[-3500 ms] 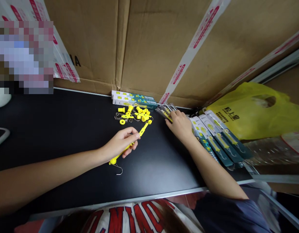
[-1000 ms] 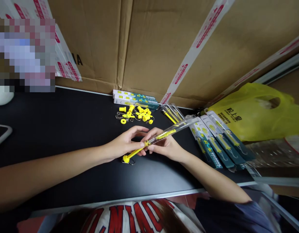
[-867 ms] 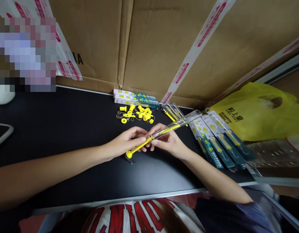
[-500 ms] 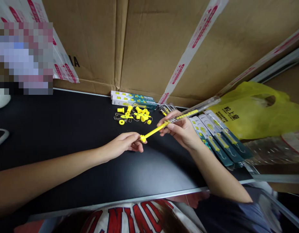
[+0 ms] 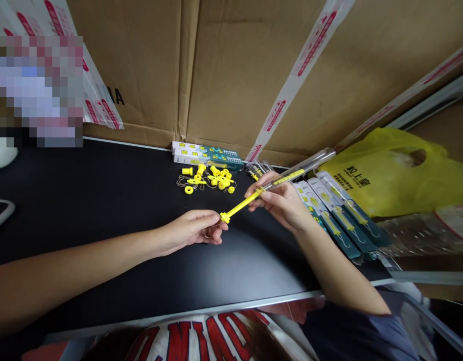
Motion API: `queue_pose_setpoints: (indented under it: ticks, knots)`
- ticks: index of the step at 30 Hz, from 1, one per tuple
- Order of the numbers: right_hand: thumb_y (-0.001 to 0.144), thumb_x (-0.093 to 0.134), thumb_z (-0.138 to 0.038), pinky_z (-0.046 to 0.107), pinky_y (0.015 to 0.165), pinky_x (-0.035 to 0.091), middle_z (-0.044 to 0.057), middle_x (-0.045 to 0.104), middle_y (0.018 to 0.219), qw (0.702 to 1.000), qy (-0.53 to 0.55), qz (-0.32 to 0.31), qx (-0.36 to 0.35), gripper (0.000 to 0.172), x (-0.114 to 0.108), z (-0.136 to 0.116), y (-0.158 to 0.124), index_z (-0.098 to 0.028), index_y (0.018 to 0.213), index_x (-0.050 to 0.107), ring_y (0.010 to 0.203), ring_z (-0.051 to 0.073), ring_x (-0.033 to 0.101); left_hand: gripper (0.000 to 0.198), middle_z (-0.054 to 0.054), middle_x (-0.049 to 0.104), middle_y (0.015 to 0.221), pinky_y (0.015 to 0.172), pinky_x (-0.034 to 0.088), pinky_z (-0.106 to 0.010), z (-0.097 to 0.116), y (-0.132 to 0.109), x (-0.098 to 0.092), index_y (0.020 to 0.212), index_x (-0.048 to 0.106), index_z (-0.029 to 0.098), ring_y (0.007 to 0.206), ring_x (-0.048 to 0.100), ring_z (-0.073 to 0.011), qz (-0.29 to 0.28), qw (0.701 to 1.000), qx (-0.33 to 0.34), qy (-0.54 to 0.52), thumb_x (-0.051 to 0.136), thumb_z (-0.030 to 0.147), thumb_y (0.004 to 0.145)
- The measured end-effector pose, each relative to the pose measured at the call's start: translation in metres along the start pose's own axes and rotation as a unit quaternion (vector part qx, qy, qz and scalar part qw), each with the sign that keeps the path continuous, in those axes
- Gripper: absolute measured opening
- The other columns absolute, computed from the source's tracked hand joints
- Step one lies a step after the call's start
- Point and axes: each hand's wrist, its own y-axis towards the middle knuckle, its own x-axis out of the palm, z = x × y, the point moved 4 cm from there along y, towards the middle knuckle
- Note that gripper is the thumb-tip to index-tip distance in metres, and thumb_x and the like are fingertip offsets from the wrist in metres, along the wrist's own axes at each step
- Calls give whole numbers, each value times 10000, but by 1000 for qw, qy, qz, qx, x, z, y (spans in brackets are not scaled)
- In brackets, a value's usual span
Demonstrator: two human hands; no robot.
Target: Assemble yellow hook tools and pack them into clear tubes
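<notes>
My right hand (image 5: pixel 283 200) is closed on a clear plastic tube (image 5: pixel 306 166) that slants up to the right. A yellow rod (image 5: pixel 241 205) sticks out of the tube's lower end, with its far part inside the tube. My left hand (image 5: pixel 194 228) pinches the rod's flanged lower end, where a thin wire hook shows between the fingers. Both hands hover over the black table (image 5: pixel 103 210).
Loose yellow plastic parts and wire hooks (image 5: pixel 209 178) lie behind the hands. Printed boxes (image 5: pixel 205 153) sit by the cardboard wall (image 5: pixel 235 70). Packaged tubes (image 5: pixel 336 210) fan out on the right beside a yellow plastic bag (image 5: pixel 397 170). More clear tubes (image 5: pixel 256 168) lie near the wall.
My right hand fetched a clear tube and brought it to the yellow rod. The rod has slid partway into the tube, and both have lifted up and to the right.
</notes>
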Motion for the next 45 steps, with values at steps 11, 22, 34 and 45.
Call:
queue_pose_setpoints:
  ticks: [11,22,34,45]
  knots:
    - [767,734,-321,284,624,604,42,690,884,998,-23,-41,28,256,5,6,-2,-188,924,582,715,140,670,174,39,536,646,846,482,-299,-4,1,-1,844,629,142,668,564,-84,-17,1000,-5,-16,647,315,843]
    - [797,709,-316,230,573,569,8,585,813,992,-80,-92,17,208,35,17,-10,-162,896,609,650,104,621,234,12,606,679,782,488,-271,-10,1,2,872,644,137,681,620,-103,-34,999,-28,-16,669,363,819]
    - [811,698,-266,204,580,553,8,603,783,990,-82,-116,16,191,45,18,-17,-152,920,590,653,95,623,255,22,602,702,768,482,-268,-14,0,7,874,626,137,688,619,-95,-51,998,-32,-22,677,379,812]
    - [794,708,-210,180,565,577,-2,619,751,992,-39,-118,28,196,47,21,-20,-146,933,585,635,83,638,334,19,617,692,750,480,-253,-11,-3,12,783,586,135,676,609,-89,-31,999,-17,-14,740,428,735]
